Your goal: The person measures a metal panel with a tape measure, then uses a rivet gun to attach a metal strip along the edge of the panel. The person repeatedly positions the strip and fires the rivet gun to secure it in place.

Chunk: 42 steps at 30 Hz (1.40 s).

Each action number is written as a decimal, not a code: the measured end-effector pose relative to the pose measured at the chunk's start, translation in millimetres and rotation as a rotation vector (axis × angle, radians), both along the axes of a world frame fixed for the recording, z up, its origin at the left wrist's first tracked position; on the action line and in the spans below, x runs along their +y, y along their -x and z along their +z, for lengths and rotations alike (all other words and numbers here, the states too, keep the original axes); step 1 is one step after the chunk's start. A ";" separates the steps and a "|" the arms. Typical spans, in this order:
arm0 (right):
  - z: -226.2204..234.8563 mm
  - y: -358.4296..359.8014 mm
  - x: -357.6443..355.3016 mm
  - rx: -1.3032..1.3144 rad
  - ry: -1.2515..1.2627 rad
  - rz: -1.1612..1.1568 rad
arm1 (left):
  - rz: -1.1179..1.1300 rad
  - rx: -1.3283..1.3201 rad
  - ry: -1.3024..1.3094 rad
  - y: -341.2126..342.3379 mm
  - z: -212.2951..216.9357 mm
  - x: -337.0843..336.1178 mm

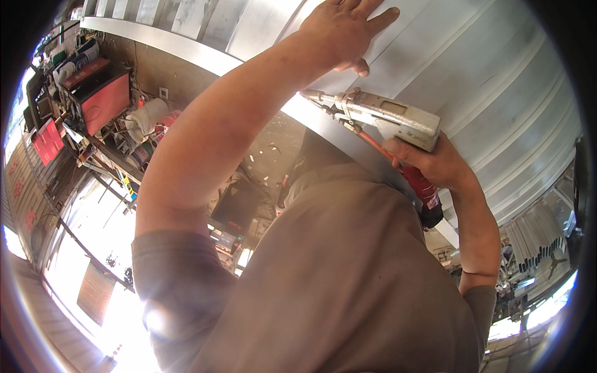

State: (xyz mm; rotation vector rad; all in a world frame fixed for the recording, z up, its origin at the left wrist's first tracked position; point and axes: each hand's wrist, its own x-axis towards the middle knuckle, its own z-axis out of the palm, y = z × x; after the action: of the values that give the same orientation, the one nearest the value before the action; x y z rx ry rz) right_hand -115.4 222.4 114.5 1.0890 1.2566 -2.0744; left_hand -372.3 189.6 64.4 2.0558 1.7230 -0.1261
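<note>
My left hand [342, 31] reaches to the top of the view, fingers spread, over a ribbed, silver-grey metal panel [497, 81]. Whether it rests on the sheet or hovers just above I cannot tell. Nothing shows in that hand. In my right hand [435, 165] is a power tool [388, 115] with a scuffed silver body, a narrow nose and a red grip with a black end. My thumb lies along the back of the body and the other fingers are mostly hidden. The nose points left, close to the panel's bright edge strip [217, 60].
At the left a cluttered rack holds red boxes [106, 102] and a whitish bucket [146, 119]. A dark screen-like object [235, 204] sits below my left forearm. Stacked metal profiles [541, 255] stand at the far right. Strong glare comes from the lower left.
</note>
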 end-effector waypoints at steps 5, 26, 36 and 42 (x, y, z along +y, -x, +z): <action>3.6 -4.3 -1.6 0.022 -0.021 -0.060 | 0.005 -0.009 0.002 -0.1 -0.4 -2.4; 1.7 -20.1 -0.3 0.012 -0.015 -0.024 | 0.012 -0.025 -0.022 -0.1 0.4 -4.2; -0.5 -26.6 -1.0 -0.023 -0.006 -0.038 | 0.018 -0.029 -0.029 1.2 0.6 -3.3; -0.1 -31.8 -1.0 -0.015 -0.002 -0.050 | 0.016 -0.031 -0.029 1.3 0.8 -2.9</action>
State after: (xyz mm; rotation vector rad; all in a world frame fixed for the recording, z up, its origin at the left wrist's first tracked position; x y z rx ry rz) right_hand -83.6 221.4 114.3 1.1454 1.2360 -2.0983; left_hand -373.7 186.6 65.2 2.0533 1.7315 -0.0646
